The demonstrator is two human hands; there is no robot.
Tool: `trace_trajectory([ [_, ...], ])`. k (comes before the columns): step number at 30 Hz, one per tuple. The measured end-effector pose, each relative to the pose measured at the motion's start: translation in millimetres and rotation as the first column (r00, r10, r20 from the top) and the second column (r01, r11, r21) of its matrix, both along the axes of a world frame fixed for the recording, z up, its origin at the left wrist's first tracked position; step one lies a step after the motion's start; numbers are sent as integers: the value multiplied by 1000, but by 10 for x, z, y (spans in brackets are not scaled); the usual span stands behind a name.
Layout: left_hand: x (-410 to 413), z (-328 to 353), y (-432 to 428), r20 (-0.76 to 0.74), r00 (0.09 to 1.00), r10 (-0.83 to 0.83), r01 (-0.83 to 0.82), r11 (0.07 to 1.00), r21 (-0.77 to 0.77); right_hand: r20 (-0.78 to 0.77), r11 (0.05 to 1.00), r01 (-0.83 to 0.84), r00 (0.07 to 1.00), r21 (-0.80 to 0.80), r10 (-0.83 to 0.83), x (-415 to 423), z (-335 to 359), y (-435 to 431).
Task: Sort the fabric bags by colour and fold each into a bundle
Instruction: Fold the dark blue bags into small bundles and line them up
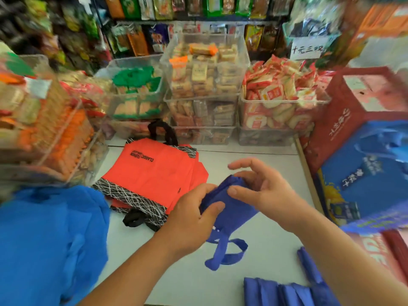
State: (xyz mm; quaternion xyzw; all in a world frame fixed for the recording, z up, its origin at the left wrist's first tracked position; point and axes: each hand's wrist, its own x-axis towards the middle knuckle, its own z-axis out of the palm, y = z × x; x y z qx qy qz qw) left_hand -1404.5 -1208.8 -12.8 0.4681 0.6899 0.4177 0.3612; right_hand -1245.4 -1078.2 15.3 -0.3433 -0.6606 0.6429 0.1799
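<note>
**Fold in progress: dark blue bag (229, 206) gripped by both hands.**

The fingers (204, 191) of the left hand (192, 215) curl round the part-rolled bag. The right hand (262, 191) pinches its upper end under the thumb, with one finger raised. The bag sits between the hands over the surface (265, 155), its handles (227, 252) trailing loose below. Beyond it, orange bags (152, 173) lie stacked flat, not yet bundled. Dark blue bundles (287, 292) at the near edge appear finished. A light blue heap (48, 239) on the left appears still to do.
</note>
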Motion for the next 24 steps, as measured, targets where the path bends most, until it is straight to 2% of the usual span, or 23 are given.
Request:
trace_trajectory([
  [2,43,221,-216,-3,999,42,-42,999,10,71,998,-27,997,51,23,52,264,-195],
  [5,137,451,-404,57,998,17,-19,999,39,210,964,-174,969,199,132,68,565,-385],
  [7,199,612,-483,110,993,30,-39,996,75,190,950,-155,976,270,106,51,715,-470],
  [8,207,670,-504,149,988,27,-40,995,86,151,959,-121,985,256,84,64,763,-484],
  [11,198,770,-568,265,964,-29,19,999,37,26,996,-1,1000,84,-1,158,843,-420],
  [14,226,768,-633,181,983,-25,26,1000,2,-21,997,81,996,0,-81,302,868,-275],
  [17,226,784,-699,186,982,-30,31,999,-5,-38,991,125,991,-55,-127,475,870,-165],
  [21,97,718,-795,178,981,-73,82,996,-39,-12,974,218,976,-57,-219,710,779,-69],
  [24,41,607,-822,84,995,-45,49,998,-50,15,964,259,966,-55,-259,819,650,-53],
])
